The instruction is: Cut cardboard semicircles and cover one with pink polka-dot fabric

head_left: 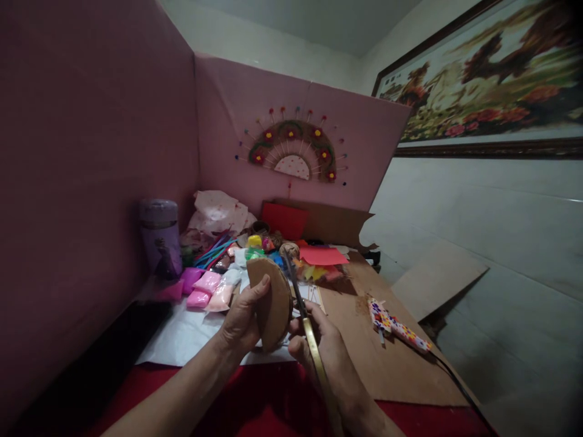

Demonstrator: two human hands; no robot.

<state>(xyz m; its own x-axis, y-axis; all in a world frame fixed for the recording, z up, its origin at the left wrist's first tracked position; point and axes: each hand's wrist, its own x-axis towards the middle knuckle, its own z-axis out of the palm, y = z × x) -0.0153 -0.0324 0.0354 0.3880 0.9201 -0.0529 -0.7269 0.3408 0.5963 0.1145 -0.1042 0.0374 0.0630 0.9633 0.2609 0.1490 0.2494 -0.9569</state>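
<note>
My left hand (243,315) grips a half-circle of brown cardboard (273,303), thumb on its face and the curved edge turned to the right. In my right hand (332,349) is a pair of scissors (312,345) with dark blades and long gold-coloured handles. The blades point up and away, close along the cardboard's curved edge. Whether they touch it I cannot tell. Right fingertips are close to the cardboard's right edge. White paper (182,337) lies on the table beneath my hands.
Bags of pink clay (208,283), a purple flask (160,240) and coloured sticks (216,252) stand or lie at left. Red paper (323,255) lies behind my hands. A patterned glue gun (396,328) with a cord rests on a cardboard sheet (364,370). A decorated fan (291,135) hangs on the pink panel.
</note>
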